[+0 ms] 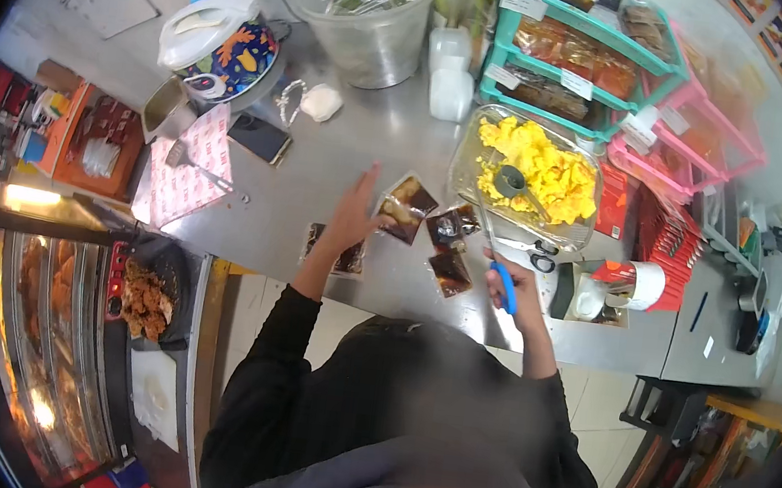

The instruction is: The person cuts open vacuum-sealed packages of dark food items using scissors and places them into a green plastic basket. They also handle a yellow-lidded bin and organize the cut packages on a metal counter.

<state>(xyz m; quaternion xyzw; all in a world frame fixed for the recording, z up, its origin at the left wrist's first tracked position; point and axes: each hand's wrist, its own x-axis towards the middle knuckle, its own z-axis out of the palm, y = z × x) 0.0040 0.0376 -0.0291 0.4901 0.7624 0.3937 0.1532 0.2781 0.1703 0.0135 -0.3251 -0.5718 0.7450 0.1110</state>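
My left hand (357, 215) is over the steel counter with its fingers apart. Its thumb tip meets the edge of a clear sachet of brown sauce (409, 210); whether it presses on it I cannot tell. Under my left wrist lies another dark sachet (350, 257), partly hidden. My right hand (517, 291) grips a blue-handled cutting tool (504, 286), its long metal blade pointing away from me. Left of that blade lie two more dark sachets, an upper one (452, 228) and a lower one (451, 272). Black-handled scissors (538, 250) rest just beyond my right hand.
A clear tray (458, 172) holds yellow food and a dark scoop (511, 181). Behind it stand teal baskets (560, 93) of packets. A phone (258, 138), a spatula on patterned paper (187, 192) and a large tub (364, 31) are farther left. Red packets (673, 240) stand right.
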